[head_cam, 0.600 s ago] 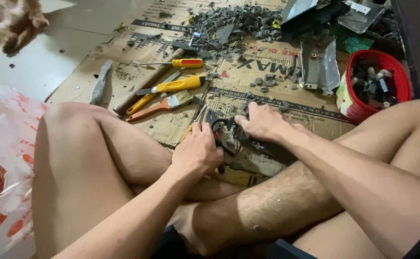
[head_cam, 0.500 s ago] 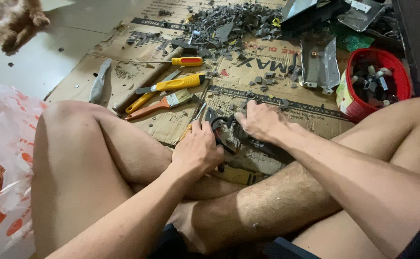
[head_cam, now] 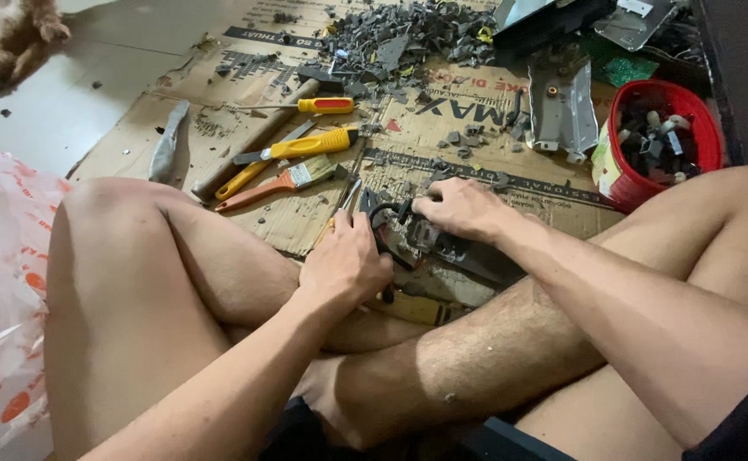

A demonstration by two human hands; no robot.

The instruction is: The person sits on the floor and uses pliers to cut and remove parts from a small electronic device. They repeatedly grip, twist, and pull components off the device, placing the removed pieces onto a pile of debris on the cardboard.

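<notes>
My left hand (head_cam: pixel 346 260) grips dark-handled pliers (head_cam: pixel 380 224) and my right hand (head_cam: pixel 459 207) clamps a grey part (head_cam: pixel 425 239) on the cardboard (head_cam: pixel 220 128) before my crossed legs, beyond them yellow-handled tools (head_cam: pixel 306 145), scrap heap (head_cam: pixel 400 34), red basket (head_cam: pixel 698 111).

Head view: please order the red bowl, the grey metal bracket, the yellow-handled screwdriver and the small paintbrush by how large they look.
1. red bowl
2. grey metal bracket
3. yellow-handled screwdriver and small paintbrush: they look about equally long, so I do not rank them.
</notes>
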